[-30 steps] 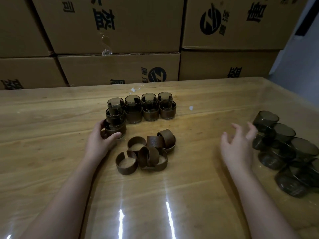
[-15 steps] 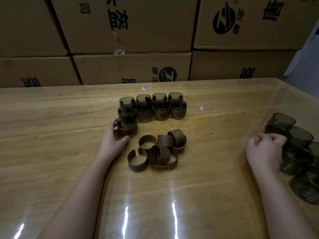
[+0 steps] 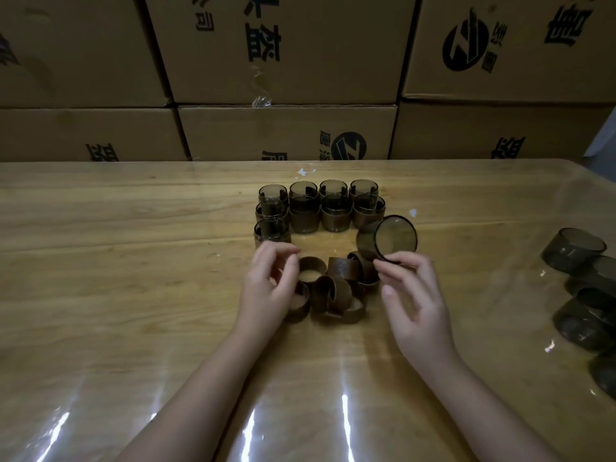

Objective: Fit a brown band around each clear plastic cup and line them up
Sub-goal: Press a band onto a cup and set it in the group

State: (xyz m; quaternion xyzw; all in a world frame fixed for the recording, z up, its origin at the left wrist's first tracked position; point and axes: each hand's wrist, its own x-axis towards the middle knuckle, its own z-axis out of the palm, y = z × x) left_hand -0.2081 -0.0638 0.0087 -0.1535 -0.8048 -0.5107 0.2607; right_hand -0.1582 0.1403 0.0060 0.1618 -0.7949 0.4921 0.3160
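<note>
Head view: the right hand [image 3: 416, 295] pinches a bare cup [image 3: 388, 240] by its rim at centre frame, tipped on its side with the mouth toward the camera. The bands [image 3: 336, 288] are heaped just below and left of it, between the hands. The left hand [image 3: 270, 285] is nearer, its fingers curled over the heap's left edge, but no grip on a band can be confirmed. Banded cups [image 3: 320, 211] stand in rows above. The boxes [image 3: 283, 45] behind carry black Chinese characters and a round logo, only partly legible.
</note>
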